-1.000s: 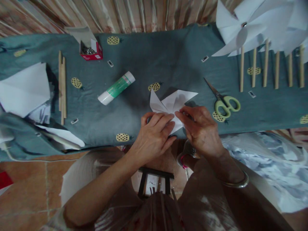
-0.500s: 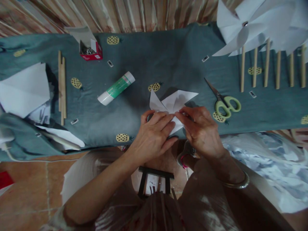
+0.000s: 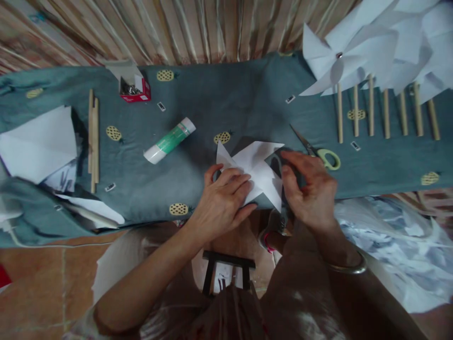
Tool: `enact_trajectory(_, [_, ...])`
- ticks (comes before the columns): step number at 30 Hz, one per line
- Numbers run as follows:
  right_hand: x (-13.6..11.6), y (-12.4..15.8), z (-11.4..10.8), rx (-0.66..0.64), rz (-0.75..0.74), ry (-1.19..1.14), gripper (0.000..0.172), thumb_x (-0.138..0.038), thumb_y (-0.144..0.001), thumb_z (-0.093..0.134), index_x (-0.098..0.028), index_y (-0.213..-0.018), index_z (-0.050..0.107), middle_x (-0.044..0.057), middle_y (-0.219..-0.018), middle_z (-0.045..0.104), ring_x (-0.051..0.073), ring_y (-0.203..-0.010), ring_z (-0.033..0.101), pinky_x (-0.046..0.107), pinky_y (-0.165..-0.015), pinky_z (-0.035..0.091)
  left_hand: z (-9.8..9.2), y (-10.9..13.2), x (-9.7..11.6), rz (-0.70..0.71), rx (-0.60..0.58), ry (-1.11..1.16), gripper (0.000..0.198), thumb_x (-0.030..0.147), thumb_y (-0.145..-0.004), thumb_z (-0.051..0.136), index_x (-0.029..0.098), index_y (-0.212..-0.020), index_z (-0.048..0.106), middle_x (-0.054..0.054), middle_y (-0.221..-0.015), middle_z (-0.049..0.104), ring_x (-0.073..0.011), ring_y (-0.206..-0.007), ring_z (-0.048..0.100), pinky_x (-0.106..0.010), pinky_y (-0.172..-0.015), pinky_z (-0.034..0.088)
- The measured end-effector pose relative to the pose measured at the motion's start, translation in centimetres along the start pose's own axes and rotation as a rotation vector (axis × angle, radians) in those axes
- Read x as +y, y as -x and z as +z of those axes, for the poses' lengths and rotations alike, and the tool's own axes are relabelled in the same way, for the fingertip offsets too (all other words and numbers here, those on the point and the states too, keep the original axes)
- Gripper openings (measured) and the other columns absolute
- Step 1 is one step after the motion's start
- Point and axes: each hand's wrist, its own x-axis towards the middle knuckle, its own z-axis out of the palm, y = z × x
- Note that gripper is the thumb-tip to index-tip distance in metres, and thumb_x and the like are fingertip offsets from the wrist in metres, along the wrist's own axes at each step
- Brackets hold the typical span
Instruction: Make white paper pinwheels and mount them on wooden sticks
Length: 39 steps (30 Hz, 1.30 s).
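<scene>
A white paper pinwheel (image 3: pixel 260 167) with folded, pointed blades lies near the front edge of the cloth. My left hand (image 3: pixel 224 196) holds it down, fingers bent over its left side and centre; part of the paper is hidden under them. To the right of the paper, my right hand (image 3: pixel 311 189) hovers with thumb and forefinger apart and nothing visible between them. Just behind that hand are scissors (image 3: pixel 329 159) with light green handles, one loop partly covered by the hand.
At the back right lie several white pinwheels (image 3: pixel 375 47) on wooden sticks (image 3: pixel 386 115). Left of centre is a green-and-white glue stick (image 3: pixel 170 140). A red box (image 3: pixel 136 94) of small metal pieces, loose wooden sticks (image 3: pixel 94 141) and white paper sheets (image 3: pixel 38 141) are further left.
My right hand has let go of the pinwheel's centre and moved right, toward the scissors. The left hand stays on the paper. The view has shifted slightly.
</scene>
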Motion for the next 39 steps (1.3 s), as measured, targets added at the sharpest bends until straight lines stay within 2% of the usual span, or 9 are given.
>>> enact_trajectory(2, [0.0, -0.3, 0.0, -0.014, 0.098, -0.019, 0.032, -0.033, -0.092, 0.052, -0.018, -0.116, 0.067, 0.010, -0.100, 0.073, 0.025, -0.089, 0.068, 0.044, -0.084, 0.054, 0.0, -0.1, 0.0, -0.003, 0.001, -0.001, 0.034, 0.041, -0.090, 0.057, 0.017, -0.115, 0.059, -0.008, -0.115, 0.070, -0.0269, -0.113, 0.055, -0.052, -0.107, 0.030])
enact_trajectory(5, [-0.3, -0.7, 0.4, -0.051, 0.156, -0.022, 0.039, -0.041, -0.089, 0.056, -0.016, -0.118, 0.065, 0.009, -0.092, 0.073, 0.023, -0.080, 0.067, 0.041, -0.079, 0.055, 0.1, -0.1, -0.1, -0.026, -0.010, -0.018, 0.040, 0.040, -0.089, 0.059, 0.018, -0.122, 0.054, -0.007, -0.107, 0.071, -0.0270, -0.112, 0.055, -0.051, -0.107, 0.029])
enact_trajectory(10, [-1.1, -1.1, 0.9, -0.080, 0.189, -0.036, 0.042, -0.039, -0.087, 0.058, -0.015, -0.121, 0.061, 0.006, -0.087, 0.072, 0.021, -0.074, 0.066, 0.038, -0.076, 0.054, 0.4, -0.1, -0.1, -0.041, -0.026, -0.067, 0.050, 0.039, -0.086, 0.060, 0.016, -0.129, 0.047, -0.008, -0.098, 0.070, -0.0273, -0.110, 0.055, -0.052, -0.107, 0.030])
enact_trajectory(15, [-1.3, -0.8, 1.4, -0.070, 0.165, -0.006, 0.044, -0.038, -0.088, 0.055, -0.014, -0.124, 0.058, 0.008, -0.090, 0.072, 0.023, -0.076, 0.067, 0.038, -0.074, 0.054, 0.4, -0.2, 0.0, -0.008, 0.003, -0.100, 0.046, 0.027, -0.083, 0.059, 0.013, -0.126, 0.049, -0.009, -0.096, 0.070, -0.0267, -0.107, 0.057, -0.052, -0.107, 0.031])
enact_trajectory(20, [-1.4, -0.6, 2.2, -0.017, 0.131, 0.033, 0.043, -0.040, -0.089, 0.054, -0.015, -0.123, 0.060, 0.009, -0.090, 0.073, 0.024, -0.079, 0.067, 0.038, -0.075, 0.053, 0.3, -0.6, -0.4, 0.003, 0.004, -0.142, 0.039, 0.014, -0.081, 0.057, 0.017, -0.120, 0.053, -0.007, -0.096, 0.071, -0.0246, -0.105, 0.058, -0.052, -0.110, 0.030])
enact_trajectory(27, [-1.5, -0.8, 1.9, -0.051, 0.185, -0.026, 0.042, -0.038, -0.087, 0.056, -0.014, -0.121, 0.061, 0.009, -0.091, 0.074, 0.024, -0.079, 0.069, 0.038, -0.076, 0.053, 1.2, -1.2, -0.9, 0.032, 0.116, -0.159, 0.023, 0.012, -0.090, 0.051, 0.018, -0.109, 0.063, -0.004, -0.085, 0.071, -0.0204, -0.094, 0.062, -0.050, -0.110, 0.032])
enact_trajectory(31, [-1.3, -1.2, 1.1, -0.067, 0.305, -0.166, 0.043, -0.039, -0.084, 0.060, -0.013, -0.119, 0.062, 0.009, -0.091, 0.076, 0.024, -0.079, 0.071, 0.037, -0.073, 0.055, 1.5, -1.1, -1.3, -0.020, 0.160, -0.088, 0.022, 0.016, -0.092, 0.052, 0.018, -0.109, 0.066, -0.005, -0.086, 0.070, -0.0196, -0.091, 0.062, -0.048, -0.107, 0.036])
enact_trajectory(35, [-0.9, -1.3, 0.5, -0.070, 0.374, -0.325, 0.052, -0.053, -0.084, 0.059, -0.013, -0.117, 0.063, 0.010, -0.088, 0.076, 0.024, -0.076, 0.072, 0.034, -0.066, 0.055, 1.5, -1.1, -1.7, -0.131, 0.166, 0.013, 0.023, 0.017, -0.091, 0.052, 0.018, -0.109, 0.066, -0.006, -0.093, 0.070, -0.0200, -0.094, 0.062, -0.045, -0.102, 0.040])
enact_trajectory(39, [-0.8, -1.1, -0.1, -0.111, 0.458, -0.450, 0.058, -0.062, -0.083, 0.055, -0.013, -0.113, 0.064, 0.003, -0.063, 0.069, 0.020, -0.059, 0.066, 0.030, -0.053, 0.051, 1.5, -1.3, -1.9, -0.221, 0.179, 0.098, 0.022, 0.020, -0.091, 0.052, 0.018, -0.106, 0.068, -0.006, -0.094, 0.071, -0.0215, -0.096, 0.062, -0.043, -0.098, 0.043])
